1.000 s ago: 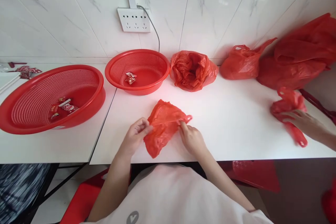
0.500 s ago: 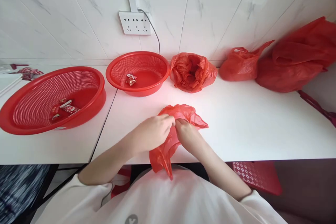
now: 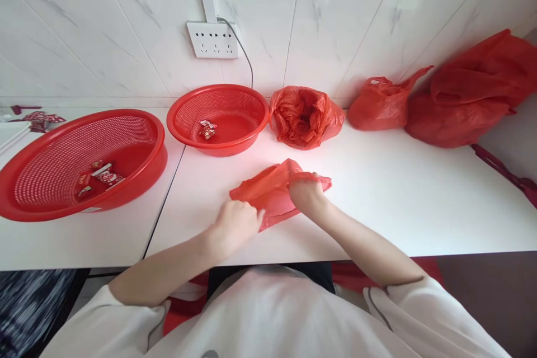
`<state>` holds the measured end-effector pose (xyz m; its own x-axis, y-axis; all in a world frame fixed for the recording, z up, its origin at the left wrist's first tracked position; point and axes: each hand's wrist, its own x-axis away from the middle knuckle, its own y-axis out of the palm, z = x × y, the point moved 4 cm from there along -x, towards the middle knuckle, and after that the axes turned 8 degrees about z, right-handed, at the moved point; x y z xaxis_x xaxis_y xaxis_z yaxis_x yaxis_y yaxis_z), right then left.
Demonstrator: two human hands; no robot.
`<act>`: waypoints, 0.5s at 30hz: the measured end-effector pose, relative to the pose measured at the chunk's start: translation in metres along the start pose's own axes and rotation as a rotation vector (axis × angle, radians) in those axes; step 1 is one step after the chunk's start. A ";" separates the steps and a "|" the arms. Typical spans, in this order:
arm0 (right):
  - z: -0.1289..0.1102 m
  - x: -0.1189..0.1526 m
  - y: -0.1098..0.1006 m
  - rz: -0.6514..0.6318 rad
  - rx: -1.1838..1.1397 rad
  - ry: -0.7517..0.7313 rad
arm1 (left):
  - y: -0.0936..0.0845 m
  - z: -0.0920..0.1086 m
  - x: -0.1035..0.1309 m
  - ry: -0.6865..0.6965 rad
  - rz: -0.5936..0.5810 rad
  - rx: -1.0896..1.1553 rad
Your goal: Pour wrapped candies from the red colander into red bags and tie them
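Observation:
A thin red plastic bag (image 3: 272, 187) is stretched between my two hands just above the white table. My left hand (image 3: 237, 229) is closed on its near left edge, thumb toward the bag. Farther right, my right hand (image 3: 307, 193) grips the bag's right side, its fingers partly hidden by the red film. Behind the bag, a small red basket (image 3: 218, 148) holds a little wrapped packet (image 3: 207, 130). Beside that basket stands an opened, crumpled red bag (image 3: 310, 120) with its mouth facing me.
On the left sits a larger red basket (image 3: 145, 123) with several small packets (image 3: 104, 173) inside. A tied red bag (image 3: 377, 106) and a bulky red bag (image 3: 457, 112) rest against the wall at right. A cable runs down from the wall socket (image 3: 213, 40).
My hands have moved apart, the right one toward the right and the left one down-left. The bag, bunched between them before, is now spread out, and its hanging end has lifted from the table edge.

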<state>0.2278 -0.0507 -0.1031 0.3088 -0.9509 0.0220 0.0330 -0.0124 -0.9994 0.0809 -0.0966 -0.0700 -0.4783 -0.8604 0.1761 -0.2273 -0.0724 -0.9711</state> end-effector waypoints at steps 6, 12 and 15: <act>0.014 0.003 -0.020 -0.064 0.141 0.154 | -0.053 -0.038 0.013 -0.252 0.253 -0.141; 0.000 0.004 -0.031 -0.092 0.120 0.121 | -0.033 0.020 -0.013 0.287 0.370 0.020; 0.008 0.008 -0.033 -0.066 0.156 0.154 | 0.000 0.007 -0.045 0.169 0.323 0.026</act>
<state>0.2369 -0.0553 -0.0695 0.1530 -0.9857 0.0706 0.1982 -0.0394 -0.9794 0.1086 -0.0618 -0.0792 -0.6557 -0.7456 -0.1187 -0.0208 0.1750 -0.9843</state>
